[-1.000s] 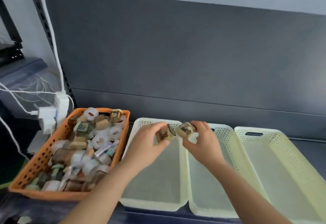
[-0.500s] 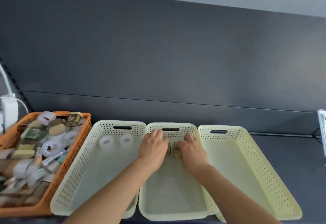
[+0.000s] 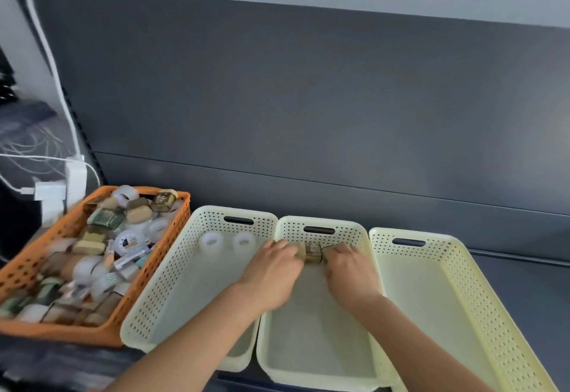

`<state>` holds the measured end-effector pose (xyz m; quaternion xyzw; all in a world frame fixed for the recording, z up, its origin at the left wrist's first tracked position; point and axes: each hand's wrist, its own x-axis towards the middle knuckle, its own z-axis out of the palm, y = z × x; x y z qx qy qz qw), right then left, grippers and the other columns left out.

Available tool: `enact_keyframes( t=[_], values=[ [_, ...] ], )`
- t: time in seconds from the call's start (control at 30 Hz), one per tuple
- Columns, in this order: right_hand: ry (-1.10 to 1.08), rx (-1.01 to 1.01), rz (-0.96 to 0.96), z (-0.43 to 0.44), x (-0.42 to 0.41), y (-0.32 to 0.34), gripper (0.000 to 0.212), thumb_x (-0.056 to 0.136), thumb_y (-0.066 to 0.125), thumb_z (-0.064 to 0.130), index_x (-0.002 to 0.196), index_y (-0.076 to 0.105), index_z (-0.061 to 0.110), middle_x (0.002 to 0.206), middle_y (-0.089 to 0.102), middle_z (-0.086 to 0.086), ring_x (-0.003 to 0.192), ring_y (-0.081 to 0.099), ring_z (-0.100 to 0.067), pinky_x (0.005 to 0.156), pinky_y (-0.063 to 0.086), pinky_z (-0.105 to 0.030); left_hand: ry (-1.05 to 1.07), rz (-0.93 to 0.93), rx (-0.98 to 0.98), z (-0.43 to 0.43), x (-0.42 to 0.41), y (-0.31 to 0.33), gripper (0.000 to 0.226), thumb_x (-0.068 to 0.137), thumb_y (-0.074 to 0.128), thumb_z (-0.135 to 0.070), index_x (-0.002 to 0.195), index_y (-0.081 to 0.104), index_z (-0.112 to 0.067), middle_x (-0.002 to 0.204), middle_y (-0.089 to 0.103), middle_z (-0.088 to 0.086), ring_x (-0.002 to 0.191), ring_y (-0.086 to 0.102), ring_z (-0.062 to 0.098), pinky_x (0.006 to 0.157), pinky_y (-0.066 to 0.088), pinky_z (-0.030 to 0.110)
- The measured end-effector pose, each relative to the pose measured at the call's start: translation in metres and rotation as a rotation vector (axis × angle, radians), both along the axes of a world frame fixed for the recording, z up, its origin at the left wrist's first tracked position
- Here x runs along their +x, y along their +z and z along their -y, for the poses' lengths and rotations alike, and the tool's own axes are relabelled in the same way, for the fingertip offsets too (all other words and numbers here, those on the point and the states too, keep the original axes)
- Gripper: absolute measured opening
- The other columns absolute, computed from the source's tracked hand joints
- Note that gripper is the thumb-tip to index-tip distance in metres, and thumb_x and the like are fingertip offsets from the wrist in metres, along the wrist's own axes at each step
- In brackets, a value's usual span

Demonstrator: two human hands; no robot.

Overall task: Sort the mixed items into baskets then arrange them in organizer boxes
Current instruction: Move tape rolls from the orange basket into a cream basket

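Setting-down step, by the look of it: small brown, clear-cased boxes (image 3: 313, 253) low at the far end of the middle pale-yellow perforated plastic basket (image 3: 293, 231), just under its handle slot, flanked by the left hand (image 3: 273, 268) and the right hand (image 3: 350, 269). Knuckles up on both, fingers curled forward against the boxes, fingertips hidden. Cannot tell on either side whether pinching or only touching.

To do it well:

- Seat each box flat on the basket floor before letting go, snug against the far wall and against its neighbour, with no gap for later tipping.
- Open the fingers only a little, then lift straight up and back, clear of the row, rather than dragging sideways and knocking a box askew.
- Keep the wrists inside the side walls and off the thin rims, for fear of sliding these light-looking baskets.
- Keep kinds apart: brown boxes here, nothing added to the two translucent white tape rolls (image 3: 211, 241) at the far end of the left pale-yellow perforated basket (image 3: 197, 228).
- Save the right pale-yellow perforated basket (image 3: 456, 268) for a third kind.
- Then back to the orange perforated plastic basket (image 3: 172, 231) at far left, heaped with mixed rolls and boxes, with most of the sorting apparently ahead.
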<state>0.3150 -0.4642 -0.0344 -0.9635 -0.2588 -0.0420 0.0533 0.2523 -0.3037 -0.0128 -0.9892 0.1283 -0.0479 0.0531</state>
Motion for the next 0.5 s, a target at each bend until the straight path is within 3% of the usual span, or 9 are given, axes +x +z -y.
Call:
enact_keyframes(
  t=[0.17,0.5],
  values=[
    [0.052,0.160,0.024,-0.038,-0.017,0.015,0.029,0.088,0.048,0.019,0.112,0.064,0.021,0.110,0.061,0.000,0.110,0.051,-0.024,0.084,0.045,-0.032,0.081,0.124,-0.154,-0.048,-0.025,0.016,0.027,0.093,0.048,-0.028,0.117,0.061,-0.022,0.122,0.054,-0.007,0.119,0.043,0.017,0.099,0.032,0.033],
    [0.405,0.339,0.007,-0.166,-0.083,0.044,0.030,0.090,0.057,0.029,0.118,0.065,0.023,0.117,0.062,0.003,0.114,0.052,-0.020,0.093,0.044,-0.031,0.392,0.154,-0.091,-0.182,-0.124,0.039,0.037,0.088,0.049,-0.015,0.121,0.060,-0.029,0.114,0.054,-0.008,0.111,0.047,0.015,0.087,0.046,0.031]
  ],
)
